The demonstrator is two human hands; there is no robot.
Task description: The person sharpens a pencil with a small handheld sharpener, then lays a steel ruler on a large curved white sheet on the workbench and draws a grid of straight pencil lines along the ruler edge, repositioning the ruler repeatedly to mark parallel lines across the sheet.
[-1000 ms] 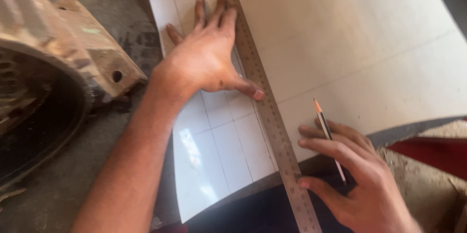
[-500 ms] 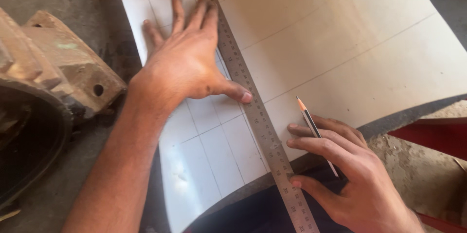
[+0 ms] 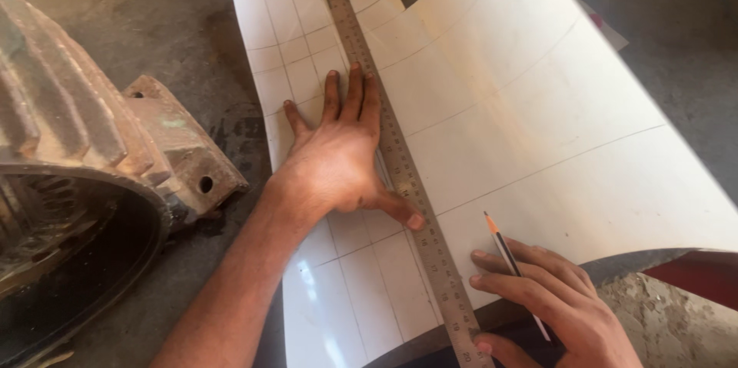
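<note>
A long steel ruler [image 3: 384, 133] lies lengthwise on a white sheet [image 3: 538, 106] marked with pencil grid lines. My left hand [image 3: 342, 156] presses flat on the sheet beside the ruler, its thumb on the ruler's edge. My right hand [image 3: 550, 303] rests on the near edge of the sheet to the right of the ruler. It holds a pencil [image 3: 513, 268] with the tip pointing away from me, lying above the paper near a drawn line.
A rusty cast-metal motor housing [image 3: 84, 168] with fins and a bolt lug sits at the left on the grey concrete floor [image 3: 177, 37]. A red object [image 3: 692, 276] and sandy rubble lie at the lower right, with a white bag at the top right.
The view has shifted, so everything sits lower in the picture. My left hand stays flat by the ruler. My right hand with the pencil has kept its place near the sheet's near edge.
</note>
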